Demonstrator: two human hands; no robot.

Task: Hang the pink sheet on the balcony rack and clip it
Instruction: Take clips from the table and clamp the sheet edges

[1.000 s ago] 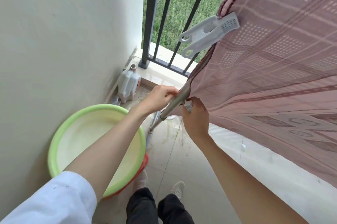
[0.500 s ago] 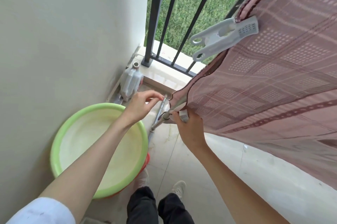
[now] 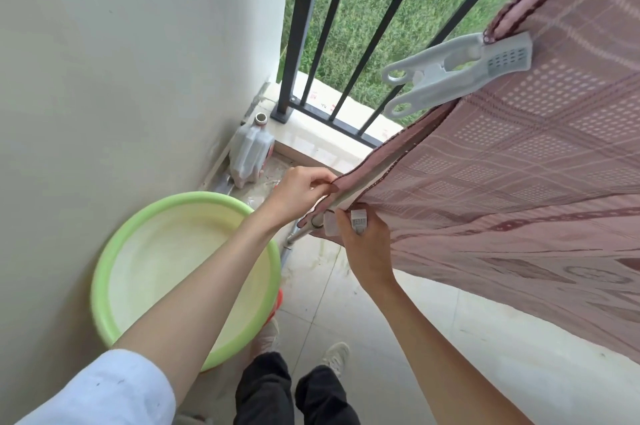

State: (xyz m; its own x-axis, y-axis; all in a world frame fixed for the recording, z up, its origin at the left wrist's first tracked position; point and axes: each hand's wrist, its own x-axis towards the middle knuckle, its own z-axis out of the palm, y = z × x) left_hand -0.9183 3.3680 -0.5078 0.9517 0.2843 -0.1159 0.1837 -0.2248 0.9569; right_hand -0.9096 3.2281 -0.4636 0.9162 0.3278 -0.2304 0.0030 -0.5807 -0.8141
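The pink patterned sheet (image 3: 519,175) drapes over the metal rack bar (image 3: 349,194) and fills the right of the view. A large white clip (image 3: 457,73) grips its upper edge. My left hand (image 3: 301,192) pinches the sheet's corner at the end of the bar. My right hand (image 3: 360,237) holds a second white clip (image 3: 358,218) against the sheet just below the bar's end. Most of the bar is hidden under the cloth.
A green basin (image 3: 183,272) stands on the floor by the left wall, over an orange one. A white plastic jug (image 3: 251,154) sits in the corner. Black balcony railings (image 3: 349,29) rise behind, grass beyond. My feet (image 3: 332,355) are below.
My left hand let go of the bar, opened, then pinched the sheet's corner and drew it along the bar's end. My right hand stayed at the bar end with its clip.
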